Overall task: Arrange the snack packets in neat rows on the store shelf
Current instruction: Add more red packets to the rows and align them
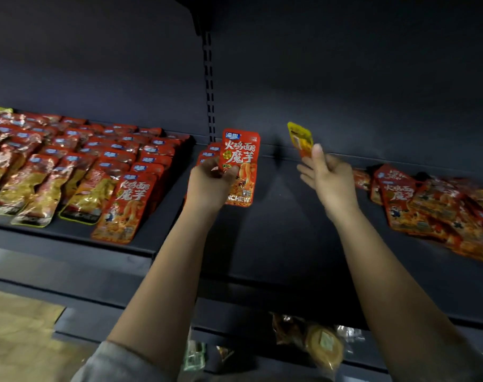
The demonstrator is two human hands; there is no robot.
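My left hand [210,181] grips a small fanned stack of red snack packets [240,166] upright above the middle of the dark shelf [276,244]. My right hand [327,175] pinches a single yellow-topped packet [301,139], lifted to the right of the stack. On the left part of the shelf, red and yellow packets lie in overlapping rows [77,166]. On the right lies a loose, blurred heap of red packets [433,210].
A slotted upright rail [209,86] runs up the dark back wall behind the stack. Below the shelf's front edge, a lower shelf holds wrapped goods, among them a round yellow package [324,346]. Pale floor [16,321] shows at the lower left.
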